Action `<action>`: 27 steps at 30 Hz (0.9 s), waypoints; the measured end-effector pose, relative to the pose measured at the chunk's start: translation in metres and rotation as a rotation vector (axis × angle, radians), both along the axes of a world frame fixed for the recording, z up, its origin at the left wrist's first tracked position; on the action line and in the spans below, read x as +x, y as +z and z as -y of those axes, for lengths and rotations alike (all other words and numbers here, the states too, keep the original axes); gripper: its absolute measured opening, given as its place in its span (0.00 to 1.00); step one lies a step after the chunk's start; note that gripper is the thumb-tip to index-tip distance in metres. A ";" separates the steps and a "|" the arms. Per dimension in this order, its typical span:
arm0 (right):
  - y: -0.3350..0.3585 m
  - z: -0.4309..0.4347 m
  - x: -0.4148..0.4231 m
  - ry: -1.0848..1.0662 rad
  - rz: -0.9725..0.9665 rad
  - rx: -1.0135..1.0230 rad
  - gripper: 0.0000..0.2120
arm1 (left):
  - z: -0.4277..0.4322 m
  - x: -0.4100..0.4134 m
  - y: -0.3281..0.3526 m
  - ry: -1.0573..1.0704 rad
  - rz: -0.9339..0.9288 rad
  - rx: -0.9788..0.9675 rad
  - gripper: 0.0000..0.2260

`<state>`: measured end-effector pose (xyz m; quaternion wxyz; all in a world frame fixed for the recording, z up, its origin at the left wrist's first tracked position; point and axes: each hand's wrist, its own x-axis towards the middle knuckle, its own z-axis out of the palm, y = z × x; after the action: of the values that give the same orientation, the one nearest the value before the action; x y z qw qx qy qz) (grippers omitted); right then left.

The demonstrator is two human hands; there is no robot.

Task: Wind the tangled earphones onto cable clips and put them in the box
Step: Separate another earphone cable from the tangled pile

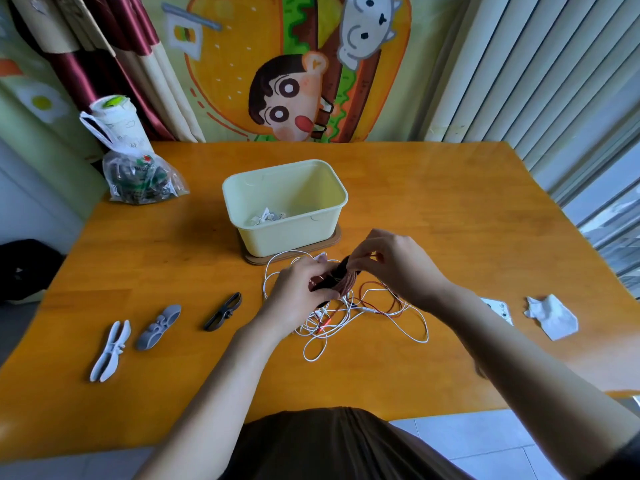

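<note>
My left hand (294, 292) grips a dark cable clip (341, 271) with red earphone cable wound around its middle. My right hand (388, 261) pinches the red cable at the clip's upper end. Under both hands lies a tangle of white earphone cable (374, 323) mixed with loose red cable (381, 306) on the table. A pale yellow box (287, 202) stands just behind, on a brown mat, with a wound white earphone (266, 216) inside. Three spare clips lie to the left: a dark one (223, 311), a grey one (159, 327) and a white one (110, 351).
A clear plastic bag (142, 181) and a white cup in a bag (116, 123) stand at the table's back left. A crumpled white tissue (552, 318) and a white card (498, 310) lie at the right. The table's wooden top (450, 209) runs behind the box to a curtain.
</note>
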<state>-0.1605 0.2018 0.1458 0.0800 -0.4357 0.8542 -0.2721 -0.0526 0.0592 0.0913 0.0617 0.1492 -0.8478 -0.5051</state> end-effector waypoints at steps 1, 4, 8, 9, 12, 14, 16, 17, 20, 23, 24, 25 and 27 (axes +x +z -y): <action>-0.001 0.000 0.000 0.004 0.000 0.013 0.04 | -0.002 0.000 0.002 -0.017 0.007 -0.015 0.20; -0.005 -0.001 -0.003 -0.005 0.040 0.056 0.05 | -0.005 0.001 0.008 -0.067 0.004 -0.060 0.19; -0.014 -0.003 -0.004 0.014 0.184 0.123 0.07 | -0.006 0.002 0.013 -0.155 0.056 -0.097 0.17; -0.015 -0.003 -0.002 0.009 0.241 0.132 0.05 | -0.006 0.002 0.013 -0.169 0.063 -0.099 0.17; -0.019 -0.003 0.002 -0.011 0.351 0.104 0.06 | -0.005 0.003 0.012 -0.173 0.064 -0.088 0.17; -0.022 -0.004 0.005 -0.038 0.397 0.052 0.07 | -0.005 0.004 0.010 -0.156 0.047 -0.071 0.18; -0.024 -0.005 0.009 -0.082 0.421 -0.016 0.08 | -0.006 0.005 0.005 -0.126 0.010 -0.054 0.20; -0.025 -0.004 0.010 -0.108 0.420 -0.048 0.09 | -0.007 0.005 0.003 -0.104 -0.017 -0.045 0.21; -0.032 -0.003 0.011 -0.218 0.466 -0.181 0.10 | -0.006 0.005 -0.001 0.013 -0.159 0.031 0.27; -0.039 -0.003 0.010 -0.340 0.577 -0.335 0.09 | 0.000 0.002 0.000 0.170 -0.284 0.041 0.31; -0.040 -0.003 0.011 -0.361 0.611 -0.380 0.08 | 0.000 0.001 0.001 0.224 -0.274 0.053 0.32; -0.042 -0.002 0.013 -0.381 0.642 -0.425 0.08 | 0.000 0.000 0.001 0.278 -0.234 0.083 0.31; -0.043 0.002 0.016 -0.435 0.699 -0.511 0.08 | -0.005 -0.003 -0.001 0.345 -0.096 0.222 0.27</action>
<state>-0.1443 0.2001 0.1025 0.1939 -0.1354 0.7533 -0.6137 -0.0552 0.0643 0.0906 0.1707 0.2738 -0.7450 -0.5839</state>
